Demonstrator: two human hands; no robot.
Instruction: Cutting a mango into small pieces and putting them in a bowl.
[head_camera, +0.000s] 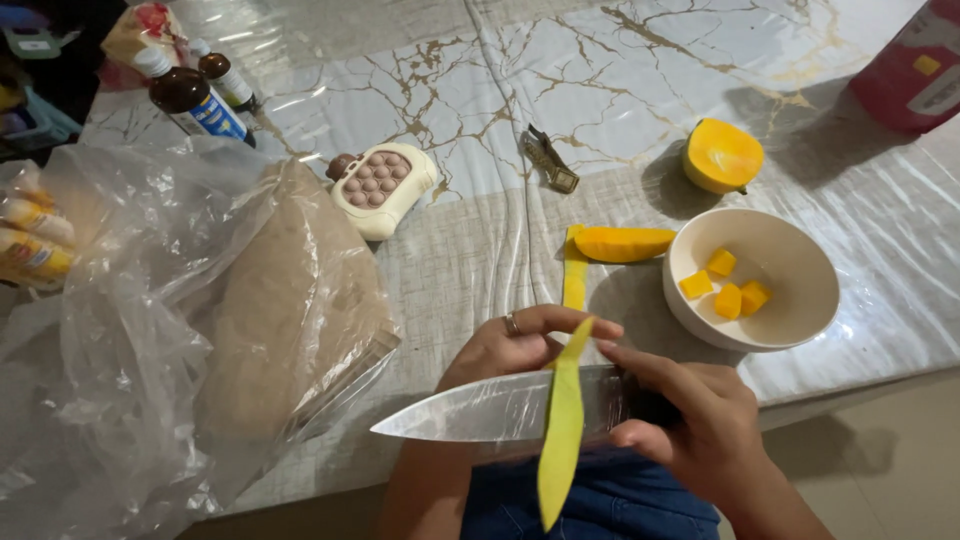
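Your right hand (690, 420) clamps its grip on the dark handle of the broad steel kitchen knife (490, 408), just in front of the white ceramic bowl (790, 300). Your left hand (505, 345) pinches the thin yellow-green strip of mango peel (562, 430) draped over the blade. It looks limp, light and probably slippery; hold it near its top. Beyond the bowl on the marbled surface (600, 90) lies a halved orange mango (722, 155).

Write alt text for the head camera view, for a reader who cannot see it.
A right hand holds a large knife while the left hand pinches a strip of yellow-green peel draped over the blade. Beyond them, on a marble-patterned table, sit a white bowl of mango cubes, a peeled slice and a mango half.
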